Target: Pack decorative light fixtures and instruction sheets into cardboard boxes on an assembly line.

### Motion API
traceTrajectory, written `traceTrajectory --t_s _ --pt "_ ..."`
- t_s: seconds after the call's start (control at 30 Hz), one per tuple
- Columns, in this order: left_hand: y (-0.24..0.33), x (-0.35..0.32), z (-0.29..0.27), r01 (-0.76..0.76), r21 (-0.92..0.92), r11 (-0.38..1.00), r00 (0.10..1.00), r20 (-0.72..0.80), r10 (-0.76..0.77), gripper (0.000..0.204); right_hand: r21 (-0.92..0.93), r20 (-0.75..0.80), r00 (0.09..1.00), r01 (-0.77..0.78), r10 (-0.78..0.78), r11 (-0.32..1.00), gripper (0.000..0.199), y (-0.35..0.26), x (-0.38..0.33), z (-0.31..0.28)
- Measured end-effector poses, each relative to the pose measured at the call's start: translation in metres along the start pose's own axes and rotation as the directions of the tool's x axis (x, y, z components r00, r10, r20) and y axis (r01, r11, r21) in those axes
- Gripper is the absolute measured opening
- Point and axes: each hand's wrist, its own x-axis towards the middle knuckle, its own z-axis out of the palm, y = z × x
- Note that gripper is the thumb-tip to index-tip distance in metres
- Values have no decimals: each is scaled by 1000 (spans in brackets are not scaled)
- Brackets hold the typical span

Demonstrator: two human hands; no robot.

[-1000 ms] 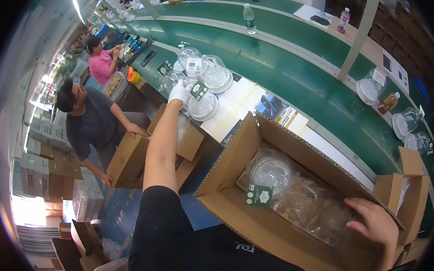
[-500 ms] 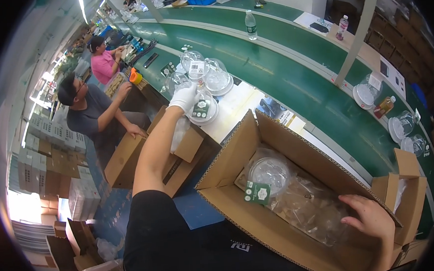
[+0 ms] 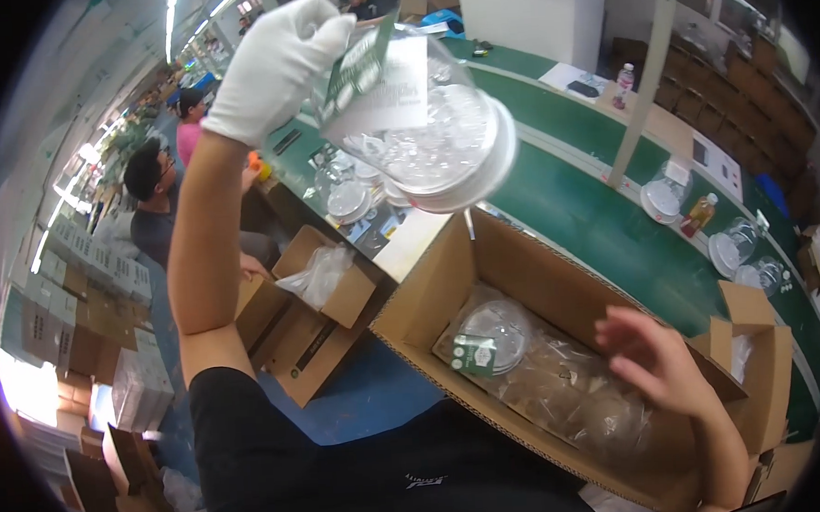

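L grip (image 3: 275, 73) (white glove) is clenched on the upper end of a clear container (image 3: 451, 152), held up in the air, tilted, w/ its white round base pointing down & to the R. Green card (image 3: 363, 68) and white label (image 3: 402, 94) hang on it next to my fingers; print's blurred. In view it sits just beyond the far L corner of the open cardboard box (image 3: 435, 287); can't tell exact ht.

R grip (image 3: 652, 359) is bare & released: fingers loosely spread, nothing in it, over the R part of the box near its far wall. Looks apart from the contents, can't confirm 100%.

In the box: one packed container (image 3: 499, 330) at the L end w/ a green tag (image 3: 473, 353), plus clear plastic packs (image 3: 575, 396) toward the R; can't count those.

Green table (image 3: 556, 211) runs past the far side of the box. More containers (image 3: 347, 199) grouped on it to the L, partly behind the held one; a few others (image 3: 662, 201) in a row to the R, w/ an amber bottle (image 3: 700, 215) btwn them. Small open carton (image 3: 759, 367) just R of the box. Another carton (image 3: 352, 301) to the L, clear plastic (image 3: 323, 274) inside, co-worker in dark top (image 3: 154, 232) near it.
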Motion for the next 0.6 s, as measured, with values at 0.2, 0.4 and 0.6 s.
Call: traceTrajectory --t_s 0.2,0.4,0.6 --pt "85 4 51 -126 -438 890 980 86 182 18 527 -213 963 256 -166 811 92 13 11 28" --pt "156 -25 95 -265 -516 815 943 37 330 19 811 -172 985 154 -21 565 107 -6 -53 25" --pt "142 -44 151 -200 -692 694 857 219 466 12 823 -134 946 -59 294 565 92 -20 -100 40"
